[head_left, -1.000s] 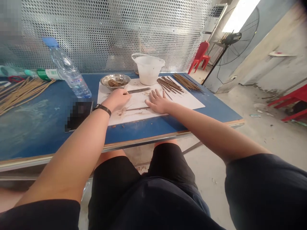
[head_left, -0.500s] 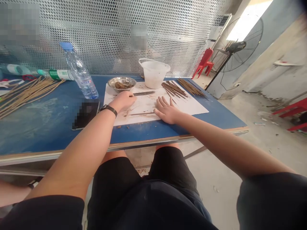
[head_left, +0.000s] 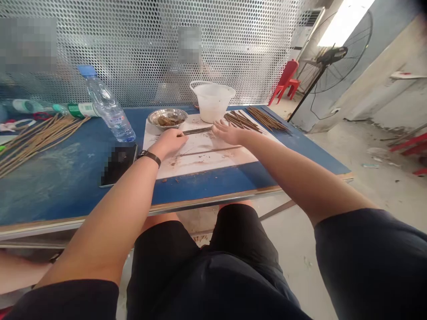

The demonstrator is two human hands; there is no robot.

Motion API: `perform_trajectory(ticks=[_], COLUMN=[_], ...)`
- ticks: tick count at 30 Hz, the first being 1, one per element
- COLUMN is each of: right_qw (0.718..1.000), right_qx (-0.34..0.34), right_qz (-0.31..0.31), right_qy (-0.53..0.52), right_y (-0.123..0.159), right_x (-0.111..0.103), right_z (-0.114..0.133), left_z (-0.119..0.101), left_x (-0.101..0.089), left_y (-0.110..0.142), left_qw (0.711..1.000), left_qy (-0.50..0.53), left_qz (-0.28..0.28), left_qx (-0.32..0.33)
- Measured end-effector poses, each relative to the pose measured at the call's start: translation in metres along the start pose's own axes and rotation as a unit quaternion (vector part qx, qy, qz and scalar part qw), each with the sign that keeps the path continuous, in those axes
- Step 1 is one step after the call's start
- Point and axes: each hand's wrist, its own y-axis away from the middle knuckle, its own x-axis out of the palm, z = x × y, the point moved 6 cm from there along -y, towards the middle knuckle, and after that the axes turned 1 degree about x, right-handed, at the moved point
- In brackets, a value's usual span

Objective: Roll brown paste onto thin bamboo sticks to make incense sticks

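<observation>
- White paper sheet (head_left: 207,163) lies under both hands, catching brown crumbs.
- Left hand (head_left: 168,142) curls over a dark coated stick (head_left: 198,130); grasp cannot be confirmed.
- Right hand (head_left: 230,132) lies open, just short of loose brown sticks (head_left: 243,120).

Item: my right hand (head_left: 228,132), moved from the near part of the paper sheet (head_left: 207,166) toward its far edge, fingers spread at the tip of the dark flat strip (head_left: 196,131). Item: thin stick (head_left: 210,151), formerly part-covered by that hand, now uncovered at full length.
</observation>
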Motion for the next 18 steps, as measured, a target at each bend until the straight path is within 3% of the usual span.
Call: perform_trajectory(ticks=[2, 6, 9, 14, 18], right_qw=[0.999, 0.995, 0.996, 0.995, 0.996], right_qx=[-0.027, -0.064, -0.041, -0.067, -0.055], right_qz=[-0.028, -0.064, -0.07, -0.07, -0.065], right_qy=[0.007, 0.047, 0.047, 0.039, 0.029], right_y=[-0.001, 0.01, 0.037, 0.087, 0.084], right_x=[0.001, 0.024, 0.039, 0.047, 0.046], right_z=[-0.009, -0.019, -0.019, -0.006, -0.003], left_z=[0.0, -0.003, -0.006, -0.007, -0.006], left_x=[-0.001, -0.002, -0.002, -0.002, -0.002], left_y=[0.0, 0.0, 0.0, 0.001, 0.0], left_qw=[1.0, 1.0, 1.0, 1.0, 1.0], left_qy=[-0.005, -0.007, -0.013, -0.005, -0.007], left_qz=[-0.005, -0.008, -0.003, -0.008, -0.008], left_qx=[0.0, 0.002, -0.001, -0.006, 0.0])
